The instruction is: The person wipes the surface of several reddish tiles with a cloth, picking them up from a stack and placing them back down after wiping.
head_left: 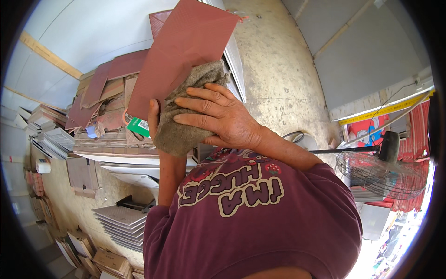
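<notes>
A large reddish-brown tile (186, 39) with a faint embossed pattern is tilted up in front of me. My right hand (223, 116) presses a crumpled, dirty grey-brown cloth (179, 132) against the tile's near part, fingers bent over it. At the tile's near edge is my left hand (154, 116); one digit shows, and the cloth hides the rest. That hand seems to grip the tile from this edge. Just left of it a green-and-white label (139, 126) sticks out.
More reddish-brown tiles (125, 65) lie on torn cardboard (111, 116) at the left. Stacked grey tiles (123, 223) stand on the floor at lower left, with cardboard boxes (111, 262) nearer. A wire-cage fan (381, 174) stands at the right.
</notes>
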Available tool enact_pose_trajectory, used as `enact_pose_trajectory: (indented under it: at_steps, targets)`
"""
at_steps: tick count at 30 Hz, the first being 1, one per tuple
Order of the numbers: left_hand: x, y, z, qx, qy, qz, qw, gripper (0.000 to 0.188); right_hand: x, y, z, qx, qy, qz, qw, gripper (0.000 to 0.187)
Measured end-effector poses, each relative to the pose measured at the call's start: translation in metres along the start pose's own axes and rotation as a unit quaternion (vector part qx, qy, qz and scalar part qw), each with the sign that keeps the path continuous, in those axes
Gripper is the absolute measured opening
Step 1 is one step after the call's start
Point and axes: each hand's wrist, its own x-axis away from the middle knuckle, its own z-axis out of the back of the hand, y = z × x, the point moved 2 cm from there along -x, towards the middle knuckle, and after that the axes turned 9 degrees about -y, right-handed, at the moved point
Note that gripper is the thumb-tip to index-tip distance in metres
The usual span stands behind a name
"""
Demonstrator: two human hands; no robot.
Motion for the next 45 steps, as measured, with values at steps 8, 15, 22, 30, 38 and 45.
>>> enact_pose_trajectory:
  at_steps: [8,15,22,30,38,45]
  targets:
    - [-0.008,0.0,0.003,-0.116,0.009,-0.095,0.989,0.05,-0.004,0.037,0.011,0.075,0.104,-0.069,0.989,0.088]
    - [0.001,-0.017,-0.013,-0.126,0.073,-0.108,0.983,0.051,-0.008,0.089,0.017,-0.369,0.376,-0.262,0.808,0.05]
    - [-0.004,-0.032,-0.025,-0.218,0.038,-0.105,0.97,0.049,0.005,0.073,-0.006,-0.61,0.377,-0.266,0.644,0.052]
    - [-0.008,-0.049,-0.016,-0.311,0.005,-0.086,0.946,0.042,0.025,0.078,-0.013,-0.708,0.362,-0.248,0.554,0.046]
    - [-0.015,-0.041,-0.011,-0.331,-0.24,0.016,0.912,0.1,0.052,0.102,0.03,-0.693,0.41,-0.199,0.559,0.036]
    - [-0.037,-0.008,-0.026,-0.284,-0.18,0.076,0.939,0.077,0.06,0.104,0.034,-0.649,0.404,-0.224,0.605,0.035]
